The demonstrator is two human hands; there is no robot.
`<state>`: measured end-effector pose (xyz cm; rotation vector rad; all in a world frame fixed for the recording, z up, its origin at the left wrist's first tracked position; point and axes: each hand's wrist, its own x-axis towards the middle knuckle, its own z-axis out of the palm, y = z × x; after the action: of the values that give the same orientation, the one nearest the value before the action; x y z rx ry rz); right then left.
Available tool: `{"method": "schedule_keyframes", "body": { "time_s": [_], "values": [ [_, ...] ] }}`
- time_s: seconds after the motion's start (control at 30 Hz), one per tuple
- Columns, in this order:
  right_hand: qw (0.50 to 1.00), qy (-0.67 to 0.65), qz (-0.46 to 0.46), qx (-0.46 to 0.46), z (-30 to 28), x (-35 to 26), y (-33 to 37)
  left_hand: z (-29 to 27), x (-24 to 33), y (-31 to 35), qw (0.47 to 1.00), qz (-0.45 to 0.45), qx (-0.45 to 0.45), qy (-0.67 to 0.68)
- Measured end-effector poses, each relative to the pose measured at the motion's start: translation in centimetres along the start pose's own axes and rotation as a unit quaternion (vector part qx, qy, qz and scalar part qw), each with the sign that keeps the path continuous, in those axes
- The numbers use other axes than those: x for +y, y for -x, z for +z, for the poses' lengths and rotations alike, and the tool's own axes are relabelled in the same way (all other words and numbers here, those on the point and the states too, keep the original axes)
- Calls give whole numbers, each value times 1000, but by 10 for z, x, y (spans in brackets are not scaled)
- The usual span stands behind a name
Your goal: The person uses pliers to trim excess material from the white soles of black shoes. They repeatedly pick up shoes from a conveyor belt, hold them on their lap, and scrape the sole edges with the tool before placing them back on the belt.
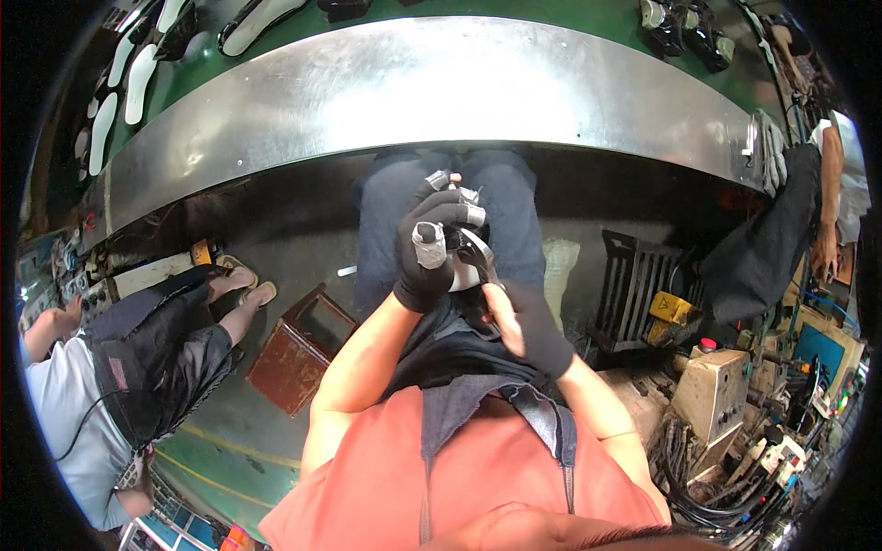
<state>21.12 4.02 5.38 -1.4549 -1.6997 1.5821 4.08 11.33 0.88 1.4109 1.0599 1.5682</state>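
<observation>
While the head view shows only bits of the blk/wht piece (467, 276), it's over the lap (516, 202), short of the bench (441, 83), betw. L hand (430, 246) & R hand (531, 323). L wraps its left side, R its lower right; both look clamped on it, tho R grip's partly hidden. Neither's clearly nearer. Long axis: can't tell, too covered.

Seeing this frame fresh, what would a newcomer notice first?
Probably the gleaming metal ledge arching across the top. At centre, the dark-gloved left hand, with grey tape, and right hand meet at a partly hidden item. White sole-shaped pieces lie at upper left.
</observation>
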Motion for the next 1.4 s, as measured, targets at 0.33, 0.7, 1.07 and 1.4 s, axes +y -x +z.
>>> {"method": "schedule_keyframes", "body": {
  "time_s": [0.33,0.7,1.07,1.4],
  "values": [
    [951,240,-172,-93,43,105,52,-21,44,77,989,-142,-47,-1],
    [922,308,-217,-94,41,187,91,-22,-9,111,977,-199,-17,69],
    [948,-167,266,-57,-31,-36,-35,-5,-7,56,931,-283,20,-230],
    [990,-22,131,-47,-27,35,-41,7,-18,118,949,-185,41,-250]
  ]
}}
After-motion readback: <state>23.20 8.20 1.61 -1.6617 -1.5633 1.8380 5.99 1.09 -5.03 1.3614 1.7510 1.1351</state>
